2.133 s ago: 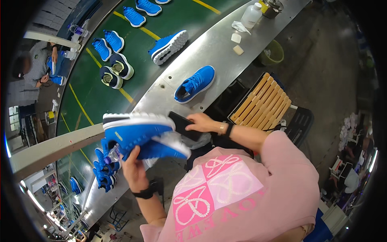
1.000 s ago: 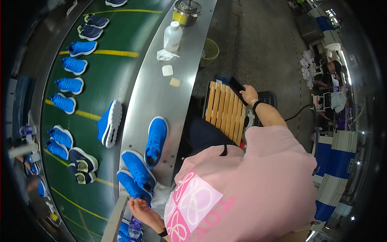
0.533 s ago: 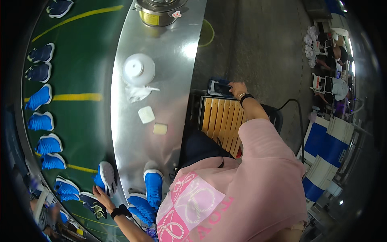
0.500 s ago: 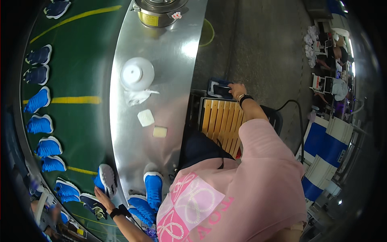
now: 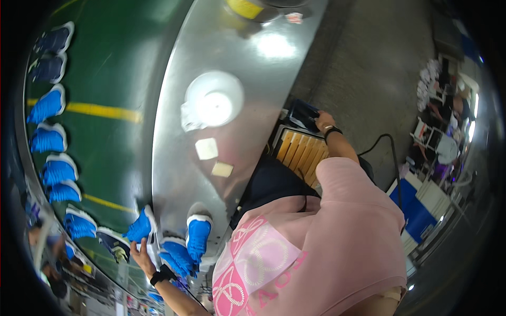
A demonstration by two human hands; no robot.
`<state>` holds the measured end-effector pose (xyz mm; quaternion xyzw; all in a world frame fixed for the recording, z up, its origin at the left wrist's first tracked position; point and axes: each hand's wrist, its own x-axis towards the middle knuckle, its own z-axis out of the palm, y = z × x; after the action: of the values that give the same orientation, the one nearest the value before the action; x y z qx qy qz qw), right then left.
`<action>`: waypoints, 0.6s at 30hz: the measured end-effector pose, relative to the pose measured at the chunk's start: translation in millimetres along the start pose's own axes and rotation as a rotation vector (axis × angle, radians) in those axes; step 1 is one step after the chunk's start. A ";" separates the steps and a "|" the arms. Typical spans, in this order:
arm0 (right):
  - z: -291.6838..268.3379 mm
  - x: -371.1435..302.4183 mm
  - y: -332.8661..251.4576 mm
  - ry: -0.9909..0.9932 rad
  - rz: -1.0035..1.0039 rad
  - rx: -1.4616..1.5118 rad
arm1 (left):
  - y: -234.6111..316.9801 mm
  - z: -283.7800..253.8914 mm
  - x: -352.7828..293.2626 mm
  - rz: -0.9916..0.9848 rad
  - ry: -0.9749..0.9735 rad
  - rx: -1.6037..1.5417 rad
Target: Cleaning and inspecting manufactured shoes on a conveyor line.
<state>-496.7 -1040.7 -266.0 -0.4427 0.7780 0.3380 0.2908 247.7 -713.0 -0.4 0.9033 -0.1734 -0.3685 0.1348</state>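
Observation:
My left hand [image 5: 141, 257] has its fingers stretched apart, with the tips at a blue shoe [image 5: 140, 225] on the green conveyor belt [image 5: 113, 174], beside the steel table's edge. Close by on the belt is a dark shoe [image 5: 113, 243] with a pale yellow-green inside. On the steel table, right of that hand, stand a blue shoe [image 5: 198, 234] and further blue shoes [image 5: 177, 255] bunched together. My right hand [image 5: 323, 121] is out to the right, its fingers curled at the edge of a dark shallow tray [image 5: 301, 115]. What they grip there is hard to make out.
Blue shoes [image 5: 46, 138] and dark navy shoes [image 5: 48, 68] line the belt's far side. A white round container [image 5: 215, 100], two pale pads [image 5: 206, 149] and a metal pot [image 5: 253, 10] rest on the steel table [image 5: 179, 131]. A slatted wooden surface [image 5: 300, 150] lies by the tray.
The view has turned, so things sit differently in the picture. The blue shoe at my left hand shows less of its sole, and that hand's fingers have spread. My right hand stays at the tray.

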 end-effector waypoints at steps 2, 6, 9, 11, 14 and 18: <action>5.5 6.1 9.7 -0.012 -0.063 -0.056 | -14.8 9.5 -21.6 0.008 0.123 0.134; 3.6 18.1 26.2 -0.010 -0.114 -0.139 | -21.7 44.7 -38.3 0.129 0.117 0.031; -0.9 28.3 28.3 0.014 -0.274 -0.218 | -45.3 51.0 -56.6 0.029 0.169 0.157; -2.5 36.8 38.1 0.055 -0.274 -0.204 | -37.2 60.3 -66.5 -0.018 0.160 0.166; -3.0 35.1 29.6 0.079 -0.293 -0.158 | -7.0 60.4 -100.7 0.045 0.065 0.223; -9.6 25.8 9.9 0.156 -0.389 -0.167 | 33.0 63.4 -133.8 0.200 0.026 0.318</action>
<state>-518.2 -1057.1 -276.9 -0.6316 0.6674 0.3037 0.2519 106.1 -694.9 50.8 0.8962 -0.3165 -0.3096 0.0282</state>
